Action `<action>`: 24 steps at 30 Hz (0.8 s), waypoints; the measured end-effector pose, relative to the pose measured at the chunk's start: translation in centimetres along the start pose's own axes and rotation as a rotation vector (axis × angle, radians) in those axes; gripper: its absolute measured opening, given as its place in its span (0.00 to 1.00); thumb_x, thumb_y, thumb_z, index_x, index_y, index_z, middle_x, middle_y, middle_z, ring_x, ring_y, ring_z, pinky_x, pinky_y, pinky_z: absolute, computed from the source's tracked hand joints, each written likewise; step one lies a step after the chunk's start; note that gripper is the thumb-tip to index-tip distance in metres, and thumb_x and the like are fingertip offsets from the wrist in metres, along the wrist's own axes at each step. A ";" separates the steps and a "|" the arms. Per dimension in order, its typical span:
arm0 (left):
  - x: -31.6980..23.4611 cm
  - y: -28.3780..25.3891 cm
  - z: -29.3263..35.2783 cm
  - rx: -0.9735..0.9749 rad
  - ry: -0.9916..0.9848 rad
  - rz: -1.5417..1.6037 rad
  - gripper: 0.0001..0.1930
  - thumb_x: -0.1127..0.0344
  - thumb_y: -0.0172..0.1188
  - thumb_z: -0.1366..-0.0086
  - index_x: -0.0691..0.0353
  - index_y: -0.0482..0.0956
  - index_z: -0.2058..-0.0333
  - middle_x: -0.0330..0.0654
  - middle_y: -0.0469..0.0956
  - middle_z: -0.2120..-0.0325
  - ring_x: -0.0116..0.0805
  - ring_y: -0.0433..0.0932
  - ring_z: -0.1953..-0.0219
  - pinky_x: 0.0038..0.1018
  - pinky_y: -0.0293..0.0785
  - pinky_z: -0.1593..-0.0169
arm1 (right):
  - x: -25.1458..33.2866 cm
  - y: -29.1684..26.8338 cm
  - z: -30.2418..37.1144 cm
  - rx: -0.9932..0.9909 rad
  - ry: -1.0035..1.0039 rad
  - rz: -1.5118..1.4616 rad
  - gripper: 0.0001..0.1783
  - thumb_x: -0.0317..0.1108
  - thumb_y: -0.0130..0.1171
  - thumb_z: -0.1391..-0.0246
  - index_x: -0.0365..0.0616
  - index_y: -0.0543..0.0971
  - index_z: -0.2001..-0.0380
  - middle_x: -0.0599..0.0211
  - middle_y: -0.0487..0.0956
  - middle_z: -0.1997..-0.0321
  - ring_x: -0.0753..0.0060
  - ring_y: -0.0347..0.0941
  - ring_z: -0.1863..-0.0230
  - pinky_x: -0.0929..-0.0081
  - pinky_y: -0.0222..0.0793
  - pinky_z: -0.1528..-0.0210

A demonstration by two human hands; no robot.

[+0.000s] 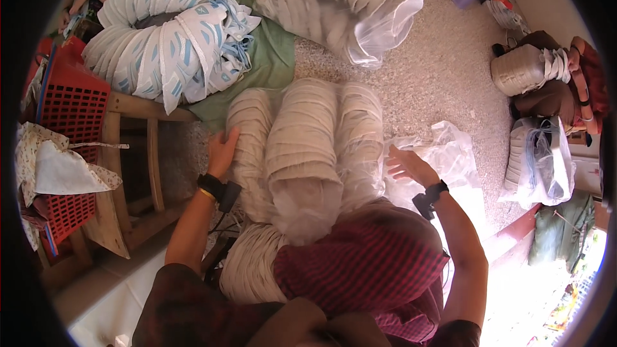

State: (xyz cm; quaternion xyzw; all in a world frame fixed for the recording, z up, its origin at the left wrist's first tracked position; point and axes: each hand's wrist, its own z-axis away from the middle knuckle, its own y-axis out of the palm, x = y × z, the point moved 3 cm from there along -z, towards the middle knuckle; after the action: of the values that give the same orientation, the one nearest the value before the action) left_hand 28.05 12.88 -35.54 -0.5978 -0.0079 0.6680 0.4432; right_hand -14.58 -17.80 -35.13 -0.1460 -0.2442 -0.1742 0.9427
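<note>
Three long stacks of nested, cream-coloured pieces lie side by side in front of me, covered in clear plastic; the middle stack (302, 125) is the thickest. My left hand (222, 153) rests against the outer side of the left stack (250, 132), fingers stretched out. Beside the right stack (361, 135), my right hand (411, 167) is held with its fingers spread and nothing in them. Between my arms, a red checked cloth (360, 257) covers my lap, next to another cream stack (252, 263). What the nested pieces are, I cannot make out.
Stacked white-and-blue pieces (167, 51) lie at the far left, by a green cloth (273, 38). A red basket (77, 83) and wooden frame (154, 160) stand left. Another plastic-bagged stack (340, 6) lies ahead. A seated person (588, 83) handles a stack at right.
</note>
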 end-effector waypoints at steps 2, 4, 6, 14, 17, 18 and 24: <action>2.0 0.9 0.4 0.275 -0.325 0.215 0.38 0.40 0.57 0.36 0.69 0.67 0.40 0.52 0.69 0.41 0.46 0.70 0.41 0.39 0.68 0.41 | -0.8 1.4 -2.5 -0.028 -0.093 -0.292 0.43 0.69 0.48 0.43 0.38 0.74 0.45 0.58 0.79 0.53 0.63 0.77 0.55 0.63 0.76 0.52; 2.3 2.4 0.6 0.387 -0.617 0.757 0.43 0.33 0.50 0.35 0.67 0.63 0.36 0.49 0.68 0.40 0.40 0.73 0.43 0.35 0.70 0.42 | -0.6 3.1 -5.1 0.037 -0.069 -0.411 0.43 0.70 0.43 0.40 0.39 0.71 0.42 0.56 0.75 0.47 0.62 0.75 0.51 0.61 0.73 0.48; 1.0 3.7 0.2 0.418 -0.511 0.783 0.43 0.33 0.49 0.35 0.66 0.62 0.36 0.48 0.69 0.40 0.39 0.73 0.44 0.33 0.71 0.42 | -0.5 4.9 -6.9 0.123 -0.014 -0.628 0.43 0.70 0.38 0.38 0.41 0.67 0.39 0.54 0.72 0.40 0.61 0.73 0.45 0.59 0.69 0.43; -8.7 8.4 0.7 0.619 -0.360 0.782 0.38 0.38 0.49 0.32 0.66 0.63 0.37 0.46 0.70 0.42 0.35 0.73 0.44 0.31 0.70 0.42 | -3.1 4.5 -0.4 0.076 -0.484 -1.063 0.43 0.69 0.37 0.37 0.45 0.63 0.34 0.60 0.70 0.36 0.61 0.67 0.37 0.58 0.61 0.34; -14.8 11.6 -1.0 0.722 -0.022 0.649 0.35 0.42 0.49 0.30 0.65 0.63 0.37 0.44 0.69 0.42 0.32 0.71 0.43 0.28 0.67 0.41 | -3.7 1.2 5.3 -0.102 -0.548 -1.045 0.41 0.66 0.32 0.35 0.47 0.57 0.31 0.61 0.65 0.31 0.61 0.62 0.32 0.59 0.57 0.31; -16.9 12.5 -1.3 0.739 0.123 0.542 0.34 0.42 0.47 0.30 0.65 0.63 0.37 0.43 0.69 0.41 0.32 0.70 0.43 0.29 0.65 0.39 | -4.2 0.3 6.6 -0.164 -0.427 -1.190 0.39 0.65 0.33 0.34 0.46 0.62 0.34 0.61 0.70 0.36 0.62 0.66 0.36 0.60 0.60 0.33; -29.4 20.0 -2.6 0.924 0.379 0.306 0.41 0.41 0.55 0.34 0.70 0.60 0.36 0.47 0.67 0.39 0.36 0.66 0.39 0.27 0.62 0.38 | -7.0 0.1 8.3 -0.208 -0.361 -1.380 0.40 0.67 0.35 0.37 0.46 0.66 0.37 0.61 0.71 0.37 0.57 0.67 0.37 0.54 0.60 0.33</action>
State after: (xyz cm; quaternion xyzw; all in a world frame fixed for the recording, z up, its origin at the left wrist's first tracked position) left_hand 15.31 -18.35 -23.81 -0.4447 0.4554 0.5390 0.5517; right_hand -23.66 -12.89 -31.73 -0.0738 -0.4151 -0.7255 0.5439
